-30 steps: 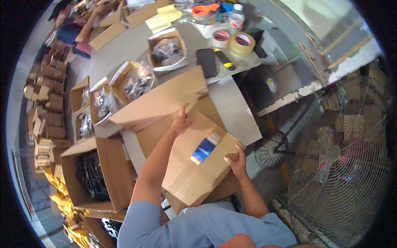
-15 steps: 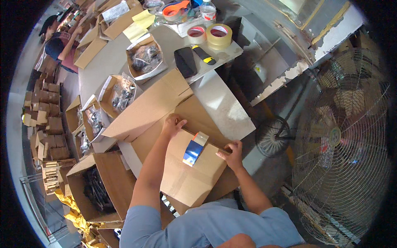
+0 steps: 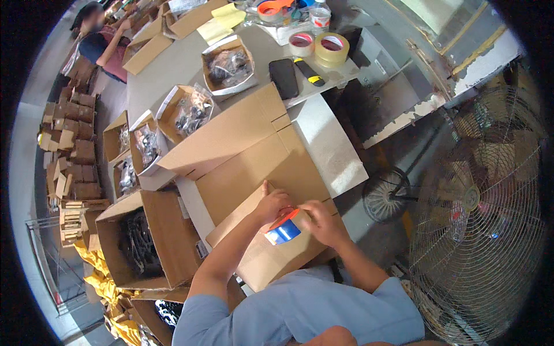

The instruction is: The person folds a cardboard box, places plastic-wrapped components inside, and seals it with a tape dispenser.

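A partly folded cardboard box (image 3: 254, 155) lies in front of me with one long flap raised. Over its near panel is a tape roll with a blue shiny face and an orange part (image 3: 284, 232), now tilted. My left hand (image 3: 273, 205) is closed at the roll's upper left edge, one finger stretched toward the panel's far edge. My right hand (image 3: 321, 224) is at the roll's right side, fingers curled together near the orange rim. Whatever those fingertips pinch is too small and blurred to make out.
Small boxes of bagged parts (image 3: 228, 66) line the table's left side. A phone (image 3: 283, 78), a yellow-black cutter (image 3: 309, 72) and tape rolls (image 3: 332, 49) lie at the back. A large fan (image 3: 473, 213) stands right; an open carton (image 3: 138, 242) stands left. A person (image 3: 104, 46) is far left.
Both hands have left the panel's edge and come together at the tape roll. The roll has turned and tilted. The camera view has shifted, so the table things appear farther right.
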`<action>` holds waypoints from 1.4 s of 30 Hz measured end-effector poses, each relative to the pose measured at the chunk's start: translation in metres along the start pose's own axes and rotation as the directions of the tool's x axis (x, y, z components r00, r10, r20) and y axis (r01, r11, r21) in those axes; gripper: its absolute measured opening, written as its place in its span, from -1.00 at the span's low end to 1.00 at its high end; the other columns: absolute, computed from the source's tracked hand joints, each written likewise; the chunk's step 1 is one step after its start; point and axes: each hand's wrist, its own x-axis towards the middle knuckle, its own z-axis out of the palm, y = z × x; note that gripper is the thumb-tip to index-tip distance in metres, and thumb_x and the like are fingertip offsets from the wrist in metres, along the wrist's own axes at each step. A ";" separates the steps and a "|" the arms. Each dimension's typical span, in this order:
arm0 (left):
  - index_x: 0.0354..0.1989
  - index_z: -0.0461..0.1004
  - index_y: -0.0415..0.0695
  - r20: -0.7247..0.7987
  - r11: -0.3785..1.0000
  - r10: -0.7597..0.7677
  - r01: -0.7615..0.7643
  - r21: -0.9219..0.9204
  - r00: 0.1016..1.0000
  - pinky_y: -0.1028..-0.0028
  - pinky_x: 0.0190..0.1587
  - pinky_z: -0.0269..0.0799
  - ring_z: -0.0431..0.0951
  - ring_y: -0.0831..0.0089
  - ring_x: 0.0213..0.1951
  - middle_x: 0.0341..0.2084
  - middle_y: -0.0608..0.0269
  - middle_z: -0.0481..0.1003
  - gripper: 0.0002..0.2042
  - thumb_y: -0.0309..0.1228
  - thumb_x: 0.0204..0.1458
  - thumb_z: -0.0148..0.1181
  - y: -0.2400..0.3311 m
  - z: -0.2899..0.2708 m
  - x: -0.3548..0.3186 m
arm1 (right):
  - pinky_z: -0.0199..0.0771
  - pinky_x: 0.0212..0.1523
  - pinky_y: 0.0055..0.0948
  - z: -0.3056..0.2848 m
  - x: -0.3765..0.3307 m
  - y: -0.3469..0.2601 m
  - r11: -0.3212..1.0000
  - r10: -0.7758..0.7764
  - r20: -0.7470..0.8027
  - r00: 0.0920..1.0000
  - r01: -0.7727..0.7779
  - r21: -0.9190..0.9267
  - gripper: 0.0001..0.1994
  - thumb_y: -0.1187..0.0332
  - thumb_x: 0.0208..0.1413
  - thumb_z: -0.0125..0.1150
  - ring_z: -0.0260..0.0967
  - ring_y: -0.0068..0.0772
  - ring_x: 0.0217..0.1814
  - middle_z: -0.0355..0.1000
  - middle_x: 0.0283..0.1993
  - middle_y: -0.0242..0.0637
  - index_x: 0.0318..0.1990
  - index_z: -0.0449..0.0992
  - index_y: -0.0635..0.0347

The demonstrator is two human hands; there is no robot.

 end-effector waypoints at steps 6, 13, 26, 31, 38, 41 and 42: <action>-0.47 0.54 0.03 -0.058 0.998 0.044 -0.041 0.053 0.997 -0.25 0.21 -0.39 0.40 0.37 -0.06 -0.39 0.46 0.49 -0.95 -0.33 -0.11 0.22 -0.013 0.014 -0.006 | 0.30 -0.11 -0.16 0.002 0.057 -0.002 0.975 0.169 0.747 0.643 -0.001 -0.220 -0.69 0.13 -0.16 0.26 0.39 -0.07 -0.18 0.45 -0.35 -0.11 -0.39 0.50 0.19; -0.37 0.53 0.07 -0.073 0.997 -0.025 0.031 0.077 0.997 -0.32 0.18 -0.39 0.40 0.40 -0.05 -0.40 0.48 0.48 -0.92 -0.28 -0.01 0.16 0.017 -0.006 -0.004 | 0.08 -0.04 -0.16 -0.108 0.097 0.058 0.883 0.390 0.619 0.682 -0.088 -0.460 -0.53 -0.12 -0.26 0.27 0.39 -0.10 -0.21 0.46 -0.40 -0.11 -0.42 0.55 0.14; -0.19 0.54 0.06 -0.083 0.863 0.032 0.014 0.504 0.996 -0.28 0.26 -0.44 0.18 0.49 0.15 -0.15 0.54 0.40 -0.74 -0.16 0.07 -0.01 0.060 0.033 -0.018 | 0.11 -0.08 -0.21 -0.017 0.072 0.012 0.522 0.537 0.406 0.739 0.087 -0.849 -0.57 -0.18 -0.11 0.13 0.46 -0.24 -0.25 0.53 -0.38 -0.24 -0.33 0.61 -0.05; -0.17 0.54 -0.06 0.158 0.854 -0.308 0.199 0.481 0.938 -0.32 0.23 -0.47 0.10 0.29 0.24 -0.07 0.29 0.43 -0.53 0.06 0.09 -0.12 0.098 0.033 0.010 | 0.15 -0.10 -0.10 -0.054 0.072 0.031 0.747 0.372 -0.048 0.927 -0.329 -0.578 -0.65 -0.04 -0.07 0.23 0.41 -0.12 -0.21 0.51 -0.36 -0.21 -0.31 0.58 0.01; 0.35 -0.08 0.04 -0.285 0.634 -0.721 0.767 0.096 0.632 -0.28 0.23 -0.33 -0.28 0.17 0.38 0.37 0.22 -0.22 -0.22 0.20 0.02 -0.10 0.105 0.065 -0.088 | 0.17 -0.01 0.05 -0.039 0.039 0.105 0.554 -0.029 -0.088 0.996 -0.057 -0.831 -0.60 0.16 -0.08 0.29 0.24 -0.10 0.02 0.35 -0.12 -0.13 -0.09 0.46 0.11; 0.33 -0.05 -0.08 -0.611 0.094 -0.792 0.991 -0.093 0.018 -0.20 0.23 -0.16 -0.15 0.10 0.35 0.31 0.07 -0.06 -0.22 0.14 0.04 -0.05 0.074 0.110 -0.195 | 0.17 0.07 -0.08 -0.006 0.016 0.088 0.843 0.023 0.048 0.999 0.006 -0.537 -0.51 0.16 -0.05 0.28 0.23 -0.03 0.02 0.31 -0.10 -0.06 0.02 0.37 0.18; 0.32 -0.05 -0.14 -0.541 0.026 -0.824 0.944 -0.328 -0.165 -0.14 0.22 -0.10 -0.10 0.06 0.32 0.27 -0.02 -0.01 -0.22 0.13 0.04 -0.07 0.068 0.107 -0.217 | 0.16 0.09 -0.13 0.008 0.011 0.085 0.912 0.277 0.165 0.947 -0.205 -0.355 -0.49 0.13 -0.01 0.25 0.22 -0.02 0.03 0.30 -0.08 -0.02 0.03 0.34 0.24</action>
